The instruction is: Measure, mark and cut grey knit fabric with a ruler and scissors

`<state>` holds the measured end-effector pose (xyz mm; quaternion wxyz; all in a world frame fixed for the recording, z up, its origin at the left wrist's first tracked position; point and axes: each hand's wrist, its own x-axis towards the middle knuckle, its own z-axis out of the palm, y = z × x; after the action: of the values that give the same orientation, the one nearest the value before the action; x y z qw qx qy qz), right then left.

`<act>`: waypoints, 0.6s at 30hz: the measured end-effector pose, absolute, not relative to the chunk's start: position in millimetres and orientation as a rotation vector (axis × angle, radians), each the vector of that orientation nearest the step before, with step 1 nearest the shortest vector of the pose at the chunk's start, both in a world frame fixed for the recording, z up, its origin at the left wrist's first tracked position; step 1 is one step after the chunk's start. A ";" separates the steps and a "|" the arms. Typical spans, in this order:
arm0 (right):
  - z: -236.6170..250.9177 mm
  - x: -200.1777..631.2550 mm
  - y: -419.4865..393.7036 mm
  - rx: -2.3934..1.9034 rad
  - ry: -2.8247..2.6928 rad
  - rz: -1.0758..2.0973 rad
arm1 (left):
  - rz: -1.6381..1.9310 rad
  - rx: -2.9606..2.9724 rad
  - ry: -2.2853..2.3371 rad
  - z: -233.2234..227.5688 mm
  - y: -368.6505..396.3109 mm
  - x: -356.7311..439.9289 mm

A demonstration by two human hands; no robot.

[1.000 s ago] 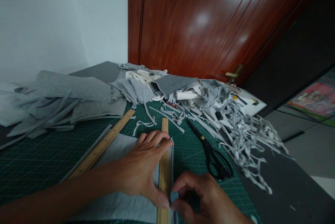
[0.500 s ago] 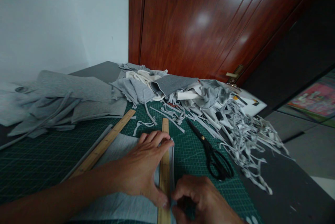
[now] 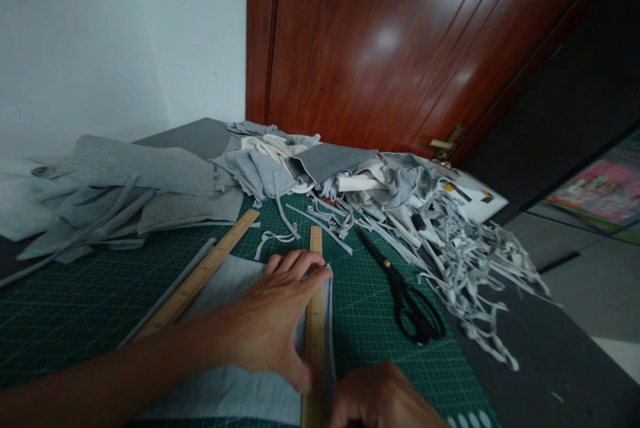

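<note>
My left hand lies spread over a wooden ruler, thumb and fingertips pressing on it and beside it. Beneath the ruler is a piece of light grey fabric, whose narrow edge strip shows along the ruler's right side. My right hand is closed at the near end of that edge, by the bottom of the view. Its fingertips are hidden, so whatever they grip cannot be made out. A second wooden ruler slants across the fabric's left side, partly under my left forearm.
Black-handled scissors lie on the green cutting mat, right of the ruler. Grey and white fabric pieces are heaped behind. A tangle of cut strips spreads along the right, and folded grey fabric stands at the left.
My right hand has moved down along the ruler toward me, and its fingers are now more hidden. My left hand stays nearly in place.
</note>
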<state>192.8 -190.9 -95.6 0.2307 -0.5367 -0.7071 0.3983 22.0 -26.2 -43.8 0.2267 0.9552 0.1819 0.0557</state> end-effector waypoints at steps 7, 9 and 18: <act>-37.9 214.1 -177.9 -1.691 -1.790 0.605 | 0.208 2.612 0.463 -48.2 -23.4 19.8; -22.4 229.4 -160.4 -1.864 -1.842 0.381 | 0.202 2.607 0.459 -47.7 -22.9 19.3; -21.3 243.3 -110.4 -2.135 -1.833 0.057 | 0.203 2.539 0.514 -44.1 -25.5 15.1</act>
<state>243.3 -110.4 -21.3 0.1629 -0.7484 -0.6426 0.0199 15.1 -25.5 -44.1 0.2681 0.9413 0.1907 0.0751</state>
